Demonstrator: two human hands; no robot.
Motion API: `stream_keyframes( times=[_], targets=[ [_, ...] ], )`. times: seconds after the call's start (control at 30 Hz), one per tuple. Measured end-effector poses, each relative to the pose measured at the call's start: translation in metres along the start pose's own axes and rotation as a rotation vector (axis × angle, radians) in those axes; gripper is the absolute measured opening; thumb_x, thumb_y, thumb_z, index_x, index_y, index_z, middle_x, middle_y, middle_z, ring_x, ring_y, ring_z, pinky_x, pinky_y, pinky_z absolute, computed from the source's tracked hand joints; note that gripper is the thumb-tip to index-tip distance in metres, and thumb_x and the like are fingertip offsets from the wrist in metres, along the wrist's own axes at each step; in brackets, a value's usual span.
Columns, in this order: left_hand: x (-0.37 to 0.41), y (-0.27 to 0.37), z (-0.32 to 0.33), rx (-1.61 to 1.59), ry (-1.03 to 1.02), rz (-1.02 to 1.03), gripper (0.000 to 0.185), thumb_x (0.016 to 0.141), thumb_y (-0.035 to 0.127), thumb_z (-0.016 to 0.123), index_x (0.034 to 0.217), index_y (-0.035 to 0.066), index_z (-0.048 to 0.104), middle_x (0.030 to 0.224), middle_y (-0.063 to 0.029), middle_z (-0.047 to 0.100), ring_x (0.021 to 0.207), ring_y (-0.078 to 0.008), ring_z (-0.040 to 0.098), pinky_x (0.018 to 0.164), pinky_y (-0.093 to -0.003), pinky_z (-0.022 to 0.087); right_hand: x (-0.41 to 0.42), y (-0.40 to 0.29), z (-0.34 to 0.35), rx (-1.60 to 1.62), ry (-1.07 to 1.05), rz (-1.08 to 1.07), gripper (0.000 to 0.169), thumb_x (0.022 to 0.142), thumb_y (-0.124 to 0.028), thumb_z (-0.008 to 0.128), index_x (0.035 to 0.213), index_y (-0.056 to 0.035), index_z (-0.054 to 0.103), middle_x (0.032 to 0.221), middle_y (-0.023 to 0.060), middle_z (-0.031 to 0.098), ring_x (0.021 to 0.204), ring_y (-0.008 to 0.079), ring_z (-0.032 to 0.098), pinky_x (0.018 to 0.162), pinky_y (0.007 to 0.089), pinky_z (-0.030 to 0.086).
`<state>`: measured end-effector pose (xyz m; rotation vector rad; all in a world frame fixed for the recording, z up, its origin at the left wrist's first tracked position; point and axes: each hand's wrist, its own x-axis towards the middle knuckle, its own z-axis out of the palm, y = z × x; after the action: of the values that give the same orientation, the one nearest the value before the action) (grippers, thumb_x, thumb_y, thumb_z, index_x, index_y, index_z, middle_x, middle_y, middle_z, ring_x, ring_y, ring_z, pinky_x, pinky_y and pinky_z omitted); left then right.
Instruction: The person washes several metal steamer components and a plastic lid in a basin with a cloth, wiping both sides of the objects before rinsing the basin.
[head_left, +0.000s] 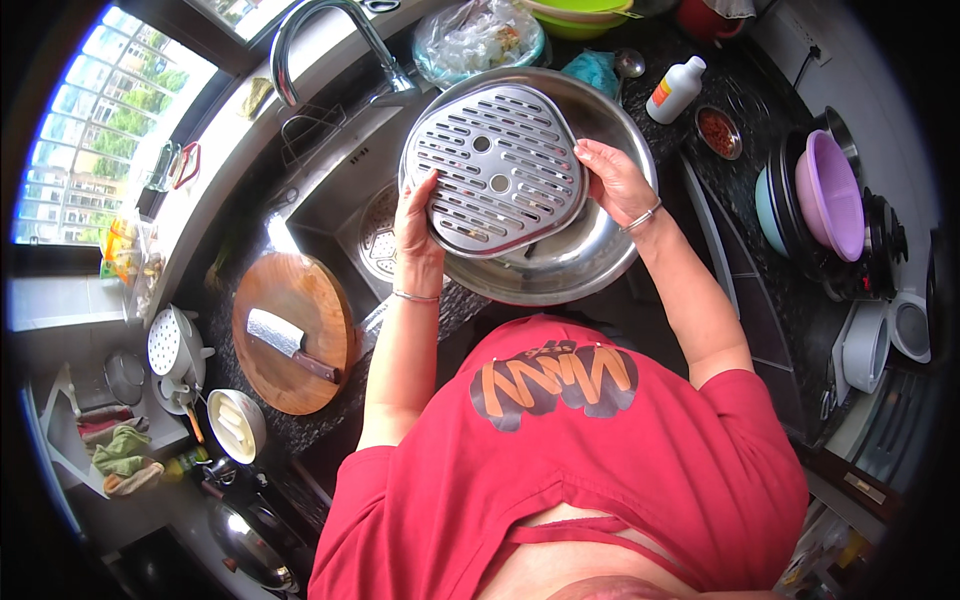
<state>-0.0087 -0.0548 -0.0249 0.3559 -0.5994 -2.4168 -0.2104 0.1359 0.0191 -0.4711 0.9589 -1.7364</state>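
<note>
My left hand (418, 225) and my right hand (613, 178) grip opposite edges of a slotted stainless-steel rack plate (525, 161) with rounded corners and two round holes. Both thumbs lie on the upper side; the other fingers are mostly hidden beneath. The plate is held over a large stainless-steel basin (585, 277), covering much of it. Something small and dark shows inside the basin below the plate. The basin stands at the right part of the steel sink (330, 199), near the faucet (285, 60).
A cleaver (276, 332) lies on a round wooden chopping board (300, 397) at the left. A white bottle (675, 90) and a small bowl of red food (718, 133) stand right of the basin. A plastic-covered bowl (480, 45) is behind it. A pink basket (832, 195) stands far right.
</note>
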Motion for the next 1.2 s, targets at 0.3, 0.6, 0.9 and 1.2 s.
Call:
stream_keyframes(
  times=[0.3, 0.6, 0.9, 1.2],
  targets=[
    [0.005, -0.009, -0.002, -0.070, 0.077, -0.081, 0.030, 0.089, 0.004, 0.056, 0.118, -0.001, 0.053, 0.106, -0.0143, 0.064, 0.091, -0.0229, 0.065, 0.079, -0.0343, 0.056, -0.022, -0.012, 0.008, -0.065, -0.067, 0.054, 0.027, 0.090, -0.005, 0.054, 0.117, -0.0007, 0.051, 0.104, 0.0073, 0.062, 0.096, 0.0132, 0.061, 0.087, 0.0300, 0.051],
    [-0.005, -0.019, 0.018, 0.531, 0.300, -0.166, 0.051, 0.088, 0.027, 0.064, 0.131, 0.012, 0.043, 0.122, -0.0092, 0.053, 0.105, -0.0235, 0.056, 0.085, -0.0428, 0.049, -0.021, -0.028, 0.028, -0.640, 0.017, -0.203, 0.014, 0.090, -0.005, 0.056, 0.103, -0.0023, 0.056, 0.095, 0.0024, 0.063, 0.084, 0.0066, 0.058, 0.076, 0.0230, 0.048],
    [-0.019, -0.029, 0.027, 0.234, 0.100, -0.166, 0.015, 0.087, 0.008, 0.051, 0.102, 0.013, 0.050, 0.092, -0.0072, 0.060, 0.083, -0.0246, 0.062, 0.071, -0.0449, 0.052, -0.023, 0.048, 0.072, -1.848, -0.210, -0.606, 0.009, 0.081, -0.009, 0.057, 0.088, -0.0038, 0.059, 0.085, 0.0098, 0.058, 0.079, 0.0266, 0.060, 0.069, 0.0342, 0.050],
    [-0.018, -0.014, -0.026, 0.225, 0.273, -0.197, 0.006, 0.079, 0.000, 0.046, 0.078, 0.003, 0.051, 0.078, -0.0092, 0.058, 0.070, -0.0252, 0.062, 0.066, -0.0411, 0.055, 0.027, 0.021, 0.032, -1.564, -0.198, -0.337, 0.029, 0.081, -0.012, 0.060, 0.110, -0.0149, 0.062, 0.099, 0.0113, 0.053, 0.087, 0.0283, 0.059, 0.079, 0.0370, 0.048]
  ],
)
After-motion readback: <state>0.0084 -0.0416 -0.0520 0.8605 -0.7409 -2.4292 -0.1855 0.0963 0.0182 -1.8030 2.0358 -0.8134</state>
